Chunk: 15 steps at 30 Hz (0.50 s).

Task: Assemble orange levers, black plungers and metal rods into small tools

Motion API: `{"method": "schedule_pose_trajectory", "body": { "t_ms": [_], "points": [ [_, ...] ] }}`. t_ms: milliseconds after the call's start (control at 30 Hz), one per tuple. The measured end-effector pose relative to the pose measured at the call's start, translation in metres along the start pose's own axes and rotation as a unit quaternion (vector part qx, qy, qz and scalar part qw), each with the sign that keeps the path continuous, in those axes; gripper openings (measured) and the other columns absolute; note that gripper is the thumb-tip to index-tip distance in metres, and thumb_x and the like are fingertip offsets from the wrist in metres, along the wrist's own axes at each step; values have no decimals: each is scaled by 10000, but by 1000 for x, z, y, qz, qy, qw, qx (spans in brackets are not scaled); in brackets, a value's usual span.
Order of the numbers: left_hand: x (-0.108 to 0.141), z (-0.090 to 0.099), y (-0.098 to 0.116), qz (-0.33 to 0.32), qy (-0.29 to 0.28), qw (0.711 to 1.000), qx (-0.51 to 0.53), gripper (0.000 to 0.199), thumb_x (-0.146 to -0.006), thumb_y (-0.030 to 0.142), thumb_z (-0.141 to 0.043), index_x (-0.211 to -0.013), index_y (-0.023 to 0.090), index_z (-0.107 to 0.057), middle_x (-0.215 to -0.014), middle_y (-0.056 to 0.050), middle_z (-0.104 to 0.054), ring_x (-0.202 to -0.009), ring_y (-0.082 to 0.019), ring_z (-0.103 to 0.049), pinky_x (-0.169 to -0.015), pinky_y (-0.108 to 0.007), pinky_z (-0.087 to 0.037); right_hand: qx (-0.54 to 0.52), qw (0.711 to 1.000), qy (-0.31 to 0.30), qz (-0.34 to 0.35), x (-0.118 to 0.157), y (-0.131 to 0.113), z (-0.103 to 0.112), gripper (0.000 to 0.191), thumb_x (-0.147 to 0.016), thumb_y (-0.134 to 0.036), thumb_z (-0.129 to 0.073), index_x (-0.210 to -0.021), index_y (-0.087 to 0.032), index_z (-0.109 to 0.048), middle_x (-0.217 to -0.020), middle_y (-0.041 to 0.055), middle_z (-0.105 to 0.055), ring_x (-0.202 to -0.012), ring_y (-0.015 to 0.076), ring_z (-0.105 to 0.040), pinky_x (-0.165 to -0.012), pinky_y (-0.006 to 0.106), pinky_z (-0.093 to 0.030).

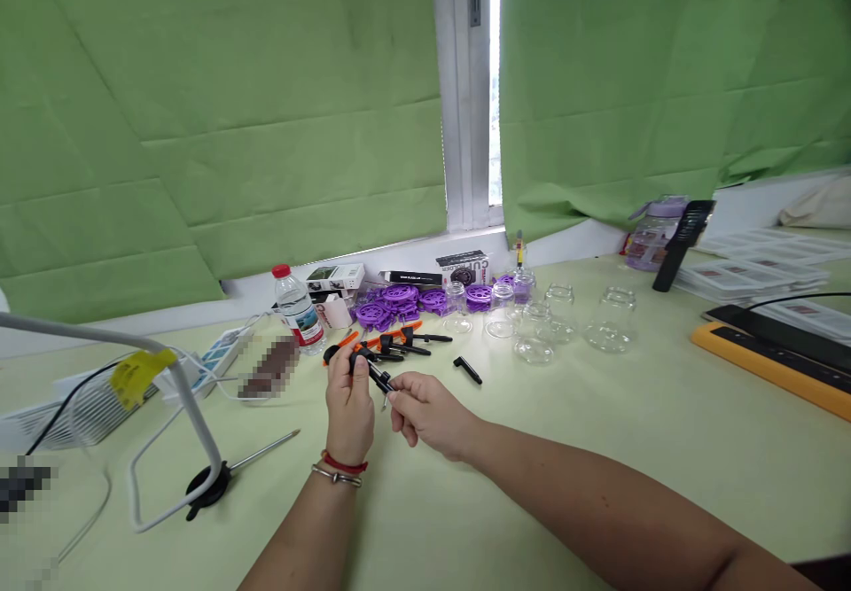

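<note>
Slanting from upper left to lower right, the black clip is pinched by left hand and right hand fingers.

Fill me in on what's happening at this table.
A person sits at a pale green table with both hands raised just above it. The left hand and the right hand together pinch a small black plastic part. Just beyond lie more black and orange parts, a heap of purple pieces, a water bottle and several clear glass jars.
</note>
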<state>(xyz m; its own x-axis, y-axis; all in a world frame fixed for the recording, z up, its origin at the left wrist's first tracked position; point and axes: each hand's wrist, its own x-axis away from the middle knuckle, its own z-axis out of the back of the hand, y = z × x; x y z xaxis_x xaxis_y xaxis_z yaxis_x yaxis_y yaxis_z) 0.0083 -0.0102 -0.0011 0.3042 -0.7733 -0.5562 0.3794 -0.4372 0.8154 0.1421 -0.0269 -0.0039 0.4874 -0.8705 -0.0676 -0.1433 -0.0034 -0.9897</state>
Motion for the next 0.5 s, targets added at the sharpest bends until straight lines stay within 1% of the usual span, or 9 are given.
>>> {"method": "schedule_pose_trajectory", "body": {
  "t_ms": [67, 133, 267, 367, 500],
  "points": [
    [0, 0, -1, -21, -8, 1000, -19, 364, -900, 387, -441, -1213, 231, -543, -1298, -84, -485, -1229, -213, -412, -1068, -390, -275, 3, 1000, 22, 10, -1, 1, 1, 148, -852, -309, -474, -785, -177, -476, -559, -60, -524, -382, 40, -399, -411, 185, -318],
    [1, 0, -2, -26, -21, 999, -32, 378, -912, 373, -421, -1251, 241, -523, -1332, -83, -465, -1255, -215, -391, -1076, -398, -269, -2, 999, 41, 8, -3, 3, 1, 142, -851, -309, -467, -786, -183, -475, -536, -64, -499, -397, 50, -373, -405, 188, -300],
    [3, 0, 0, -19, -36, 998, -47, 401, -914, 360, -422, -1298, 265, -488, -1347, -67, -468, -1270, -216, -382, -1083, -404, -262, -30, 999, 43, 1, -5, 5, 1, 140, -834, -299, -491, -755, -190, -452, -521, -70, -453, -424, 57, -337, -406, 191, -258],
    [4, -1, 4, -19, -25, 999, -33, 408, -903, 349, -445, -1301, 260, -469, -1319, -69, -488, -1234, -211, -421, -1057, -386, -299, -65, 997, 32, -6, -4, 5, -1, 152, -819, -294, -515, -744, -189, -435, -535, -78, -420, -428, 46, -311, -416, 190, -221],
    [4, -5, 6, -21, -21, 999, -32, 324, -891, 333, -452, -1194, 235, -515, -1198, -76, -544, -1134, -220, -488, -998, -391, -349, -76, 996, 43, -20, -3, 3, -2, 152, -807, -290, -535, -751, -184, -441, -540, -83, -413, -424, 38, -294, -429, 194, -201]
  ]
}}
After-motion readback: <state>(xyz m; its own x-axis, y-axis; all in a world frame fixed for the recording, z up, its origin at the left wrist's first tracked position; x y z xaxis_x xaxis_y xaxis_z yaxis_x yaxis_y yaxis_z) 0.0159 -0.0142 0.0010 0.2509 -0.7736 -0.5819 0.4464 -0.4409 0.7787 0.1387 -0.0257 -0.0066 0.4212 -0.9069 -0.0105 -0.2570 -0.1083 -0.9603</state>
